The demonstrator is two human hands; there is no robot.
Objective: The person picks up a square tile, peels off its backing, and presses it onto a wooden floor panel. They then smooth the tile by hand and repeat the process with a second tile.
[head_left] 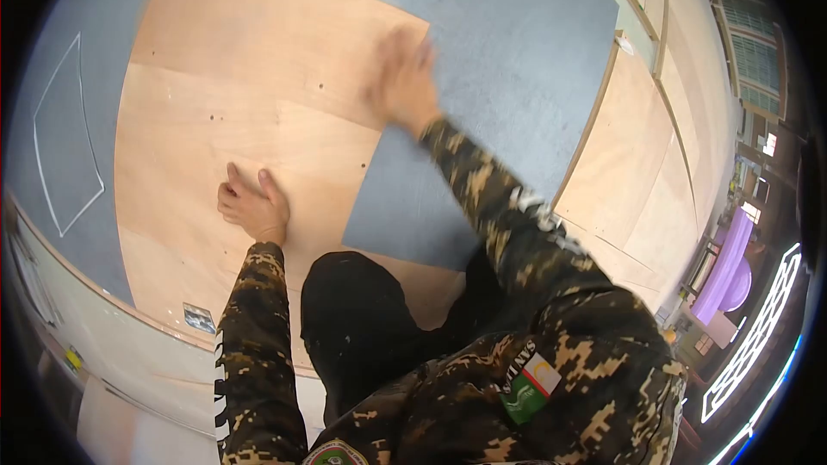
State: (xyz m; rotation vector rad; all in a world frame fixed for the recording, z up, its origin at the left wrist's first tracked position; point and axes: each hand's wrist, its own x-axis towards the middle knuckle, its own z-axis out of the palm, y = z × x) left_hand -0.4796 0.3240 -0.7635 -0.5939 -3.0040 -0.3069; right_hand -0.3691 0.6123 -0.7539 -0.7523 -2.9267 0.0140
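I kneel on a plywood floor [215,120]. My left hand [251,204] rests on the bare plywood with its fingers curled under, holding nothing. My right hand [403,77] is stretched forward and blurred, its fingers spread flat at the edge of a grey-blue carpet tile [508,77] that lies on the plywood. Both sleeves are camouflage. My dark-trousered knee [353,310] sits just below the tile's near corner.
More grey-blue carpet [60,103] with a white outline lies at the left. A pale raised edge [129,344] borders the plywood near me. Further plywood panels [637,138] run on the right, with windows and purple furniture beyond.
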